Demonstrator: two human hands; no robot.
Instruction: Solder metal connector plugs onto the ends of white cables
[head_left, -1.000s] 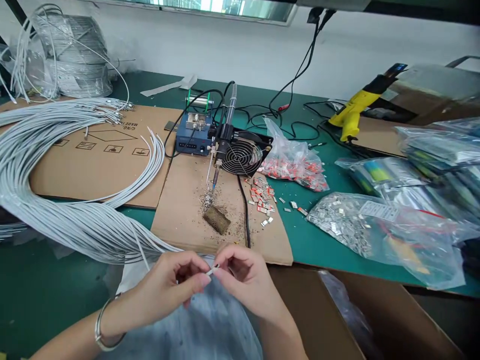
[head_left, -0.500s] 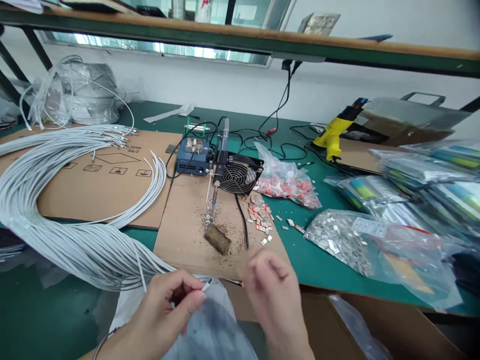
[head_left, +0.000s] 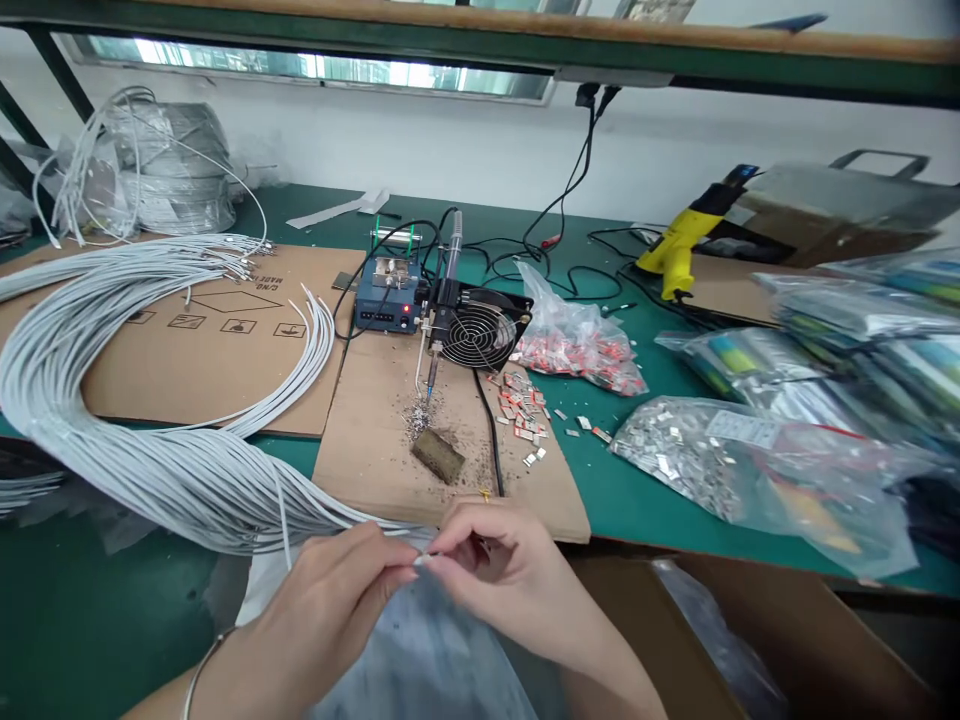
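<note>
My left hand (head_left: 341, 590) pinches the end of a white cable near the front edge of the bench, with only a small pale tip (head_left: 421, 560) showing. My right hand (head_left: 499, 565) meets it from the right, thumb and forefinger closed on the same tip. A large bundle of white cables (head_left: 150, 465) curves in from the left towards my hands. Beyond them, a brown block (head_left: 438, 457) lies on a cardboard sheet (head_left: 367, 440), beneath an upright soldering iron (head_left: 452, 260) beside a black fan (head_left: 480, 335).
A blue soldering station (head_left: 386, 300) stands behind. On the right lie small connectors (head_left: 521, 405), a bag of metal parts (head_left: 671, 450), a bag of orange-white pieces (head_left: 585, 350) and a yellow heat gun (head_left: 679, 245). An open carton (head_left: 637, 620) is below the bench edge.
My right hand has moved left to meet my left hand, and its fingers have closed on the cable tip. The camera view has tilted down slightly.
</note>
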